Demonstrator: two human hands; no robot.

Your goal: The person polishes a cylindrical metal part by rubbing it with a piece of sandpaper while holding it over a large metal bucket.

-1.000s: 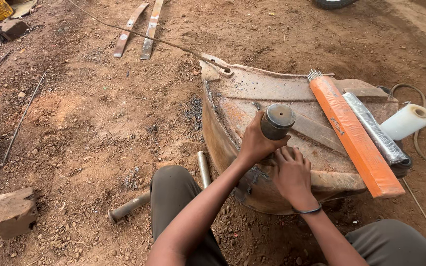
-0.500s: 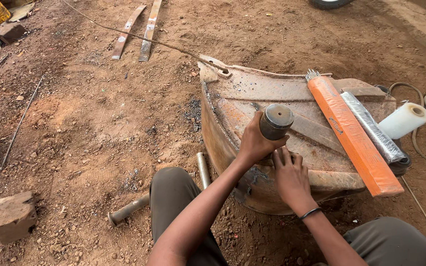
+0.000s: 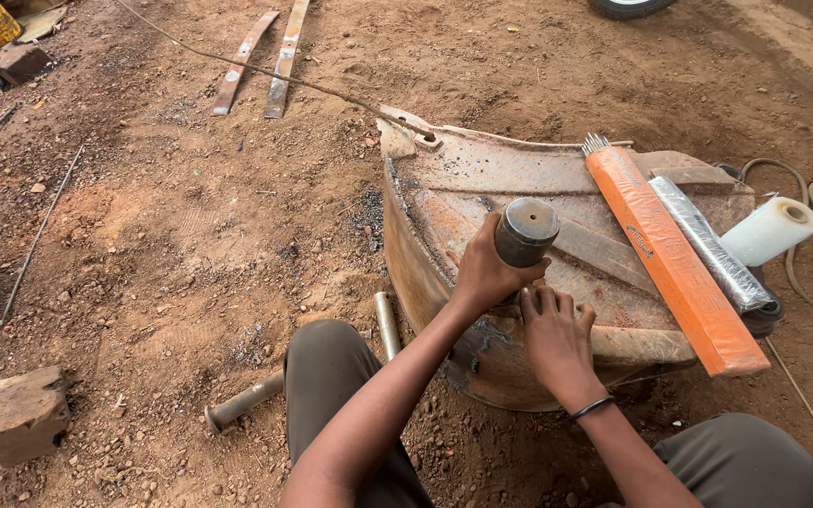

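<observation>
Hands at work: left hand (image 3: 486, 273) grips a likely heavy, rigid steel cylinder (image 3: 525, 231) around its side, right hand (image 3: 552, 334) curls loosely on rusty metal shell (image 3: 482, 188).

Rust-brown and orange-tan steel shell (image 3: 557, 188) with dark soot-black speckling near its left rim, standing on reddish-brown earth (image 3: 190, 245); grey metal cylinder (image 3: 525, 231) with a paler, dull-silver end face. Bright orange long packet (image 3: 672, 259) with a small dark mark, a silvery foil-wrapped packet (image 3: 712, 246) with black ends beside it, and a translucent white roll (image 3: 770, 230). Trousers (image 3: 331, 376) appear olive-grey, though dust may tint them; black band (image 3: 592, 408) at one wrist.
</observation>
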